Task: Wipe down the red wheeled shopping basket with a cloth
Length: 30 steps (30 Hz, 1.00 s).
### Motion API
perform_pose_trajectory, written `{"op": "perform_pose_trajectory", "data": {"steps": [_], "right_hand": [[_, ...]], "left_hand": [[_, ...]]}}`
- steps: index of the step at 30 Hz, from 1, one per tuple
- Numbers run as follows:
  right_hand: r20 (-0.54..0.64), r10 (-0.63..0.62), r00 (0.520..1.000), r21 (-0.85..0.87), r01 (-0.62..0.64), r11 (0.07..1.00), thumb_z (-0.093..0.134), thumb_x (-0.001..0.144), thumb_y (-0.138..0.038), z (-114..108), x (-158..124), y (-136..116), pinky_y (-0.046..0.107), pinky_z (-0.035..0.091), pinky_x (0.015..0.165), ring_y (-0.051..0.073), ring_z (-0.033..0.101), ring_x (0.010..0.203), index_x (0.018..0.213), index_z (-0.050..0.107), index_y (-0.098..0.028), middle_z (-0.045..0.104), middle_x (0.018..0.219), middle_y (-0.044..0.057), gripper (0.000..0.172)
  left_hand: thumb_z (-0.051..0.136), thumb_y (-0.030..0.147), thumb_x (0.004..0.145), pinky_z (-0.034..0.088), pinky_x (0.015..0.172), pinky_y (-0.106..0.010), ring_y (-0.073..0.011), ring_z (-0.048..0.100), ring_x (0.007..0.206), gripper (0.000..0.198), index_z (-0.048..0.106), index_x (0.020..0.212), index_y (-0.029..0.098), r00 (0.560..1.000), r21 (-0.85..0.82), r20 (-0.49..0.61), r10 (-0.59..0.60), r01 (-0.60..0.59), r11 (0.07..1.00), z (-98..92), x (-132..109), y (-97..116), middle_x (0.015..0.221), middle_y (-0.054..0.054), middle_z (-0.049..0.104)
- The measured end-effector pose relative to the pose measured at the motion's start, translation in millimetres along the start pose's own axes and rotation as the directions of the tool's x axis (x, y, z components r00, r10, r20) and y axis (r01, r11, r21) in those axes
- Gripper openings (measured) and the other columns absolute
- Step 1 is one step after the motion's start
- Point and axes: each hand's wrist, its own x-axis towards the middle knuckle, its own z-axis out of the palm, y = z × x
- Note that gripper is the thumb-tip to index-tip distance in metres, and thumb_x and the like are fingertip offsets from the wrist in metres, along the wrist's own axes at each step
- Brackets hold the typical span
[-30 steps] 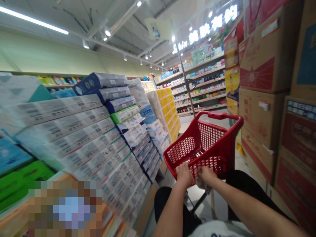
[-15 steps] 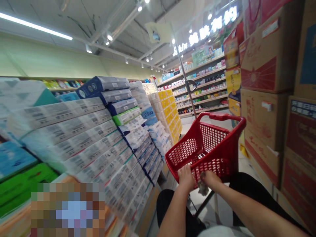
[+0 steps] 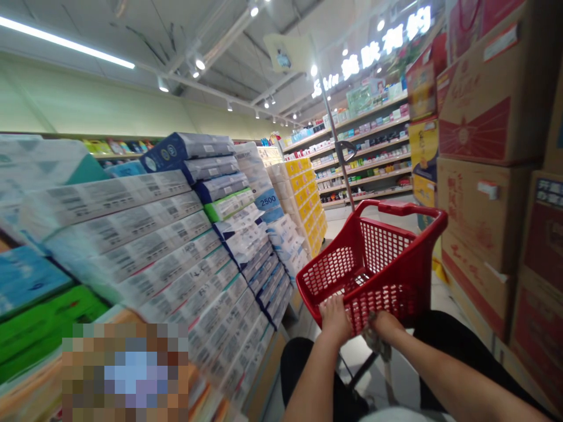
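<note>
In front of me stands a red plastic shopping cart (image 3: 398, 266) with latticed walls, tilted in the view. My left hand (image 3: 336, 319) is closed over the near rim of its basket, fingers hooked across the edge. A crumpled greyish cloth (image 3: 379, 343) is bunched in my right hand (image 3: 389, 327), which sits low against the basket's near outer wall. Part of the cloth hangs down below the fingers. My right fingertips are partly hidden. Both my knees (image 3: 444, 340) flank the cart's lower frame.
Stacked white paper packs (image 3: 176, 258) line the left side. Yellow-fronted packs (image 3: 310, 199) stand farther on. Cardboard cartons (image 3: 475, 211) tower close on the right. A metal sign pole (image 3: 341, 152) rises behind the cart, before stocked shelves (image 3: 369, 155).
My right hand and the cloth have shifted slightly right, and more of the cloth hangs down. My left hand stays on the rim. The whole view has shifted a little.
</note>
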Motion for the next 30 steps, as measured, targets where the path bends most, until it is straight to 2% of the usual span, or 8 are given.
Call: {"op": "perform_pose_trajectory", "data": {"steps": [5,8,12,15,20,25,27,30], "right_hand": [[0.061,-0.038,0.997,0.041,0.036,0.999,0.057,0.078,-0.022,26,9,-12,0.025,0.047,0.067,0.022,0.070,0.085,0.082,0.074,-0.016,0.074,0.088,0.012,0.018],[0.073,0.008,0.997,0.049,-0.012,0.999,0.057,0.078,-0.024,31,11,-18,0.024,0.045,0.061,0.021,0.070,0.081,0.085,0.074,-0.016,0.074,0.089,0.011,0.020],[0.043,0.052,0.998,0.060,-0.054,0.997,0.056,0.080,-0.029,12,9,-11,0.023,0.043,0.057,0.021,0.069,0.077,0.083,0.073,-0.015,0.074,0.084,0.011,0.022],[-0.034,0.006,0.999,0.065,-0.003,0.998,0.052,0.082,-0.030,0,5,-14,0.023,0.041,0.059,0.020,0.068,0.078,0.082,0.071,-0.015,0.073,0.083,0.010,0.024],[-0.124,-0.191,0.974,0.114,0.205,0.972,0.054,0.082,-0.032,-13,-7,-54,0.022,0.039,0.060,0.017,0.064,0.074,0.072,0.065,-0.016,0.071,0.077,0.006,0.022],[-0.391,-0.213,0.895,0.176,0.300,0.938,0.051,0.084,-0.035,-33,-21,-78,0.023,0.038,0.066,0.016,0.062,0.077,0.086,0.061,-0.020,0.070,0.084,0.003,0.018],[-0.394,-0.228,0.890,0.149,0.307,0.940,0.053,0.082,-0.030,-35,-24,-79,0.023,0.036,0.065,0.016,0.061,0.076,0.091,0.060,-0.022,0.069,0.084,0.002,0.014],[-0.295,-0.300,0.907,0.074,0.334,0.939,0.056,0.078,-0.024,-34,-25,-78,0.023,0.034,0.063,0.016,0.060,0.072,0.086,0.059,-0.022,0.067,0.079,0.001,0.008]], "left_hand": [[0.036,0.031,0.088,0.018,0.109,-0.043,-0.0268,0.036,0.126,0.052,0.038,0.137,0.015,1.000,-0.028,-0.012,0.001,-0.001,1.000,-0.3,1,0,0.141,-0.012,0.043],[0.038,0.031,0.087,0.018,0.109,-0.042,-0.0266,0.037,0.125,0.051,0.040,0.136,0.016,1.000,-0.037,-0.020,0.004,-0.004,0.999,-0.1,1,-1,0.139,-0.011,0.044],[0.039,0.029,0.087,0.020,0.107,-0.041,-0.0258,0.039,0.123,0.050,0.041,0.135,0.016,0.999,-0.050,-0.034,0.008,-0.009,0.999,-0.8,4,-4,0.136,-0.011,0.047],[0.039,0.027,0.086,0.022,0.106,-0.041,-0.0253,0.042,0.121,0.047,0.043,0.132,0.016,0.999,-0.035,-0.033,0.000,-0.001,0.999,-3.6,8,-6,0.134,-0.010,0.049],[0.038,0.025,0.086,0.025,0.104,-0.041,-0.0257,0.043,0.120,0.046,0.045,0.131,0.016,0.999,-0.023,-0.027,-0.021,0.020,1.000,-8.4,13,-7,0.133,-0.010,0.051],[0.039,0.023,0.085,0.024,0.104,-0.040,-0.0241,0.044,0.120,0.046,0.044,0.131,0.017,1.000,-0.019,-0.024,-0.015,0.015,1.000,-6.8,13,-8,0.132,-0.009,0.052],[0.040,0.022,0.084,0.024,0.104,-0.039,-0.0244,0.044,0.119,0.046,0.044,0.131,0.018,1.000,-0.008,-0.022,-0.014,0.014,1.000,-5.7,13,-8,0.132,-0.009,0.052],[0.040,0.023,0.085,0.025,0.103,-0.040,-0.0250,0.044,0.119,0.046,0.045,0.130,0.019,1.000,-0.009,-0.025,-0.008,0.007,1.000,-5.5,12,-9,0.132,-0.010,0.051]]}}
